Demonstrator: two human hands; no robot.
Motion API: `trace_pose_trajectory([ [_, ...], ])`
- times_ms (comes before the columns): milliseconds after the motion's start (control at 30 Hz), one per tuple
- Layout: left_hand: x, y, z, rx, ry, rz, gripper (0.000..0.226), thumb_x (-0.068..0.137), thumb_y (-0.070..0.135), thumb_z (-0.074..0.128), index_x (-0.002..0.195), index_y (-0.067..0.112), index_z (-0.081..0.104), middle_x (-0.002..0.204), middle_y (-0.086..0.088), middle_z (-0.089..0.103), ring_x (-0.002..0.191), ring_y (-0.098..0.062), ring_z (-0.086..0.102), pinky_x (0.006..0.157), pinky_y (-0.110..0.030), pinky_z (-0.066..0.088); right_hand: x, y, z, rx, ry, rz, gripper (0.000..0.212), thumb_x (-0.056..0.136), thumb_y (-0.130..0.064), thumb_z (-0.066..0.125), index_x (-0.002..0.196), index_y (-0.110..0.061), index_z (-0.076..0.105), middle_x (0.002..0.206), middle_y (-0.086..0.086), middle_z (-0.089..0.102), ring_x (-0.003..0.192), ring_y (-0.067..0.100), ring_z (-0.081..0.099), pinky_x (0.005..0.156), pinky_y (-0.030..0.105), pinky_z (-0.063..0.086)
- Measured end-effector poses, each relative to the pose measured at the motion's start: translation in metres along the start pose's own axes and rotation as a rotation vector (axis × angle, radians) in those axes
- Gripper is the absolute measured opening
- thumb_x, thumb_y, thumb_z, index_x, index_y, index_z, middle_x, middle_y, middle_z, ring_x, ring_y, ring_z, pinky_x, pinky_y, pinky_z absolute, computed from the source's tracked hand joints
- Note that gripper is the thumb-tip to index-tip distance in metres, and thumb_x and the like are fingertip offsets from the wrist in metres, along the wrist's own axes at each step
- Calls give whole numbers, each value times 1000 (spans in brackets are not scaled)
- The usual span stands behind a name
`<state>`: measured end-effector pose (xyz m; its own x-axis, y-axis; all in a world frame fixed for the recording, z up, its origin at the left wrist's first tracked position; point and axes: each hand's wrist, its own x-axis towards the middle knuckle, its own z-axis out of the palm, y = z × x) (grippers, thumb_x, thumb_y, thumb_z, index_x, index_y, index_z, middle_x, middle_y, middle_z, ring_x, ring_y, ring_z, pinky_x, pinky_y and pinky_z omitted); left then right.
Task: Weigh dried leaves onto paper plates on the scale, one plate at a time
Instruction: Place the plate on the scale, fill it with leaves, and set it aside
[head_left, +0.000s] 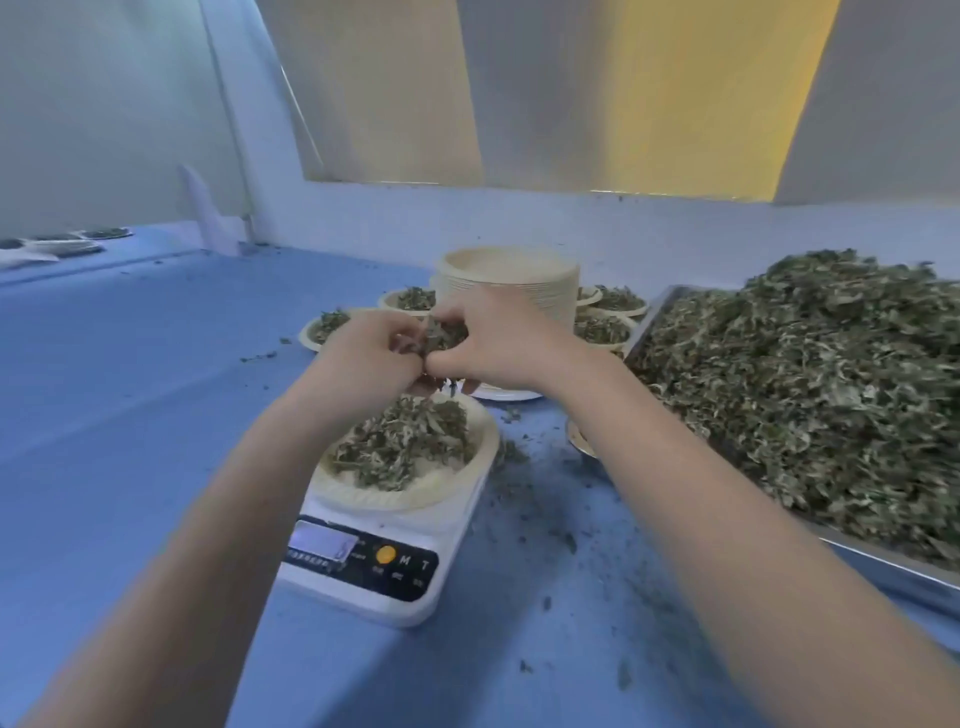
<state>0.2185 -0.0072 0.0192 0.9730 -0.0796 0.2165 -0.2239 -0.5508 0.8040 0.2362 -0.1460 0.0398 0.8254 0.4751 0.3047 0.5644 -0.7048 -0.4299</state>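
- Dried grey-green crumpled leaves (410, 441) are heaped in a shallow cream paper plate (470, 470), which is set squarely on a white digital kitchen scale (374, 556) so that only this one portion is weighed.
- A small clump of leaves (439, 338) is pinched between both hands just above the far rim of the plate; it is probably held there so that bits can be picked off and dropped in small amounts, trimming the weight finely.
- The left hand (369, 353) is curled around the clump from the left, and the right hand (498, 343) grips it from the right, fingertips of both meeting at the leaves.
- The scale is turned with its display (322, 540) towards the person, so the reading can be checked beneath the arms; the digits are too blurred to read.
- A large metal tray piled with loose dried leaves (810, 395) lies just to the right on the blue tabletop (130, 415), within easy reach of the right hand as the supply.
- A tall stack of empty cream paper plates (506, 283) stands behind the hands, ready for the next portion.
- Filled plates of leaves (605, 327) are ranged around that stack, well apart from the scale, apparently as finished portions.
- Leaf crumbs (571, 543) are scattered over the tabletop between scale and tray.
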Motion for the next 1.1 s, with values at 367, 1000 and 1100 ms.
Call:
trace_pose_trajectory([
  [367, -5, -67, -23, 70, 199, -49, 47, 87, -4, 37, 89, 34, 65, 108, 12, 64, 95, -7, 59, 69, -21, 46, 12, 9, 20, -31, -77, 83, 48, 88, -71, 27, 107, -48, 66, 117, -14, 64, 108, 8, 54, 79, 31, 36],
  [1000, -17, -106, -10, -240, 512, -147, 21, 84, 16, 58, 79, 34, 67, 86, 13, 67, 87, -5, 61, 74, -20, 47, 7, 15, 16, -98, 14, 56, 16, 86, -48, 59, 91, -38, 70, 86, -23, 64, 79, -10, 55, 60, 6, 34],
  [1100, -16, -107, -9, -228, 503, -156, 21, 83, 16, 59, 79, 34, 67, 85, 13, 67, 81, -2, 60, 67, -15, 42, 5, 16, 11, -79, 4, 57, 16, 86, -46, 61, 92, -35, 71, 87, -20, 65, 81, -9, 56, 59, 3, 39],
])
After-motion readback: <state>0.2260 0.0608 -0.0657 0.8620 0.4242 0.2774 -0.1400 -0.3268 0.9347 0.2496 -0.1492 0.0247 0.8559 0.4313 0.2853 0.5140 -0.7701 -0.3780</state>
